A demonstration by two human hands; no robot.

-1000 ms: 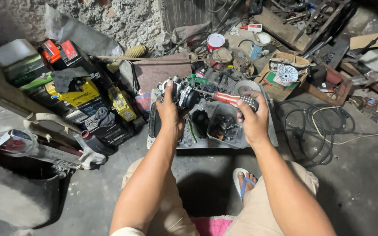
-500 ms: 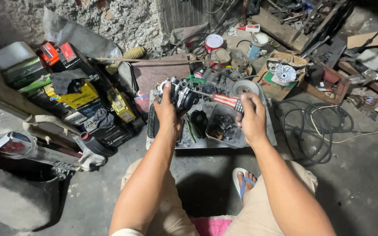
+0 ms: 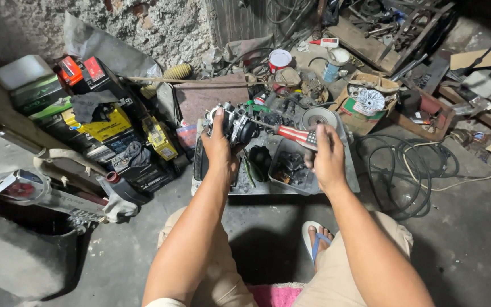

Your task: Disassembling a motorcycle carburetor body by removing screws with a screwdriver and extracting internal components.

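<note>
L hand [image 3: 220,149] wrapped tight round a small dark metal engine part [image 3: 235,126], looks like a carburettor-type assy, held up over the grey tray [image 3: 350,170] on the concrete floor, just in front of the knees. R hand [image 3: 328,159] closed round the red-and-white striped handle of a screwdriver [image 3: 291,134]; shaft runs left w/ tip at or into the part, exact contact pt too small to tell. Both grips fully closed, fingers curled, no gap seen. Handling, by judgement: part is cast metal, stiff, fairly heavy for its bulk, prob. oily so could slip; knobbly w/ protruding fittings that may bend or snag, so best held round the main body as now, thumb over top, not by the thin bits. Screwdriver light, rigid; grip well back on handle gives turning force but tip could skid off a screw head if the part isn't braced. Tray below holds loose dark bits and a round disc [image 3: 317,117], so a drop lands among clutter. Left side: stacked batteries [image 3: 104,122] against the wall; coiled cable [image 3: 410,165] to the right. Vs. 0.5 s ago: near identical pose, both hands same place over tray, R hand maybe a touch lower and nearer the body; part not visibly rotated.
</note>
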